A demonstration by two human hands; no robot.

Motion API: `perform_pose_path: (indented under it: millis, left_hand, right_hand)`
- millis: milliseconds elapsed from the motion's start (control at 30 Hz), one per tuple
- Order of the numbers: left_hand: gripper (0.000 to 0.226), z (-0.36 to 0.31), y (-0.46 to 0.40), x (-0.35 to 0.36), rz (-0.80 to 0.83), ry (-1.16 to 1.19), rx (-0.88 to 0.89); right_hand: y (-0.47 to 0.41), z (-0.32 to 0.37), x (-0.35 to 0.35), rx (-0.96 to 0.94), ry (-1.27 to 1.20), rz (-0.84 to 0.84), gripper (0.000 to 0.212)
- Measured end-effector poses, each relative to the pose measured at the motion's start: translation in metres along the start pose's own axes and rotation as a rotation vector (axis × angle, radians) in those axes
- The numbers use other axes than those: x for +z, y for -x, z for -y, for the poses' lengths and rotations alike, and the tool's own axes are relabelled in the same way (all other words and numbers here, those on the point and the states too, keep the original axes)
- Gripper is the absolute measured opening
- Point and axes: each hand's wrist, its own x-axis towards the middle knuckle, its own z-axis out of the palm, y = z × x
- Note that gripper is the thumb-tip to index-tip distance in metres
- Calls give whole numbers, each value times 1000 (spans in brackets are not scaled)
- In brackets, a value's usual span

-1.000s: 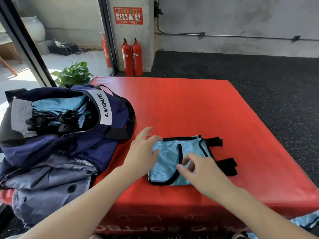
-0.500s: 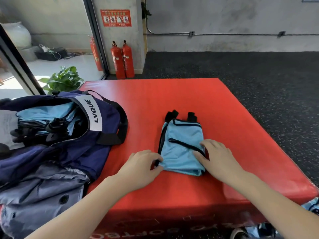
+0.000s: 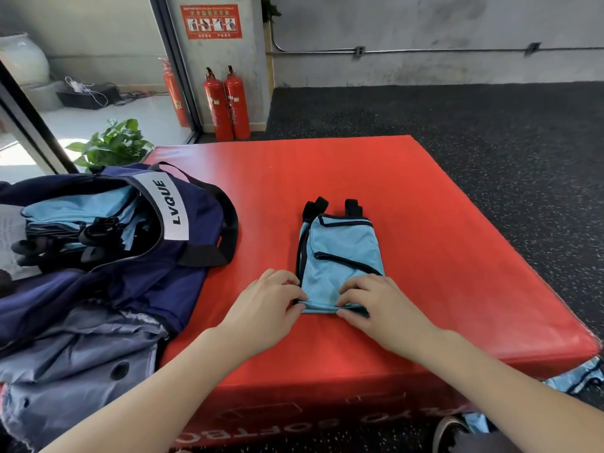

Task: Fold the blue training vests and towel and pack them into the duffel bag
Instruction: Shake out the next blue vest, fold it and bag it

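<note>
Both hands work the near edge of a folded blue vest [image 3: 341, 256] lying flat on the red mat [image 3: 457, 256]. On the near left corner, the left hand [image 3: 264, 310] has its thumb and fingertips closed on the hem in a pinch. At the near right corner, the right hand [image 3: 380, 305] does the same, fingers curled over the top of the cloth and the thumb tucked at the edge. Between the two hands the hem is drawn into a thin raised ridge.

Judging by that ridge and by how flat the layers lie, the vest is a light, thin mesh, limp rather than stiff, and it will likely sag or fall open if lifted by one corner only. Black binding runs along its edges, and two black straps [image 3: 333, 206] stick out at the far end; these loose ends may trail or snag. A two-handed hold at the near corners suits the next fold; to carry it, a flat hand under the bundle with the other on top should keep the folds together.

Left of the vest, well apart from it, the navy duffel bag [image 3: 196, 230] sits open on the mat with blue vests [image 3: 75, 207] already stacked inside. Grey cloth [image 3: 81, 354] lies in front of the bag. More blue fabric [image 3: 575, 377] hangs below the mat's near right corner.
</note>
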Motion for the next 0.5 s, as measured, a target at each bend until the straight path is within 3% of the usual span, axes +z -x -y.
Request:
perform_pose_path:
  millis: [200, 367, 500]
  left_hand:
    - [36, -2, -1, -1, 1, 0, 7]
    - [12, -2, -4, 6, -102, 20, 80]
    - [20, -4, -8, 6, -129, 74, 78]
  right_hand:
    - [-6, 4, -2, 22, -24, 8, 11]
    - [-7, 6, -7, 77, -80, -6, 11]
    - [1, 8, -13, 92, 101, 17, 30]
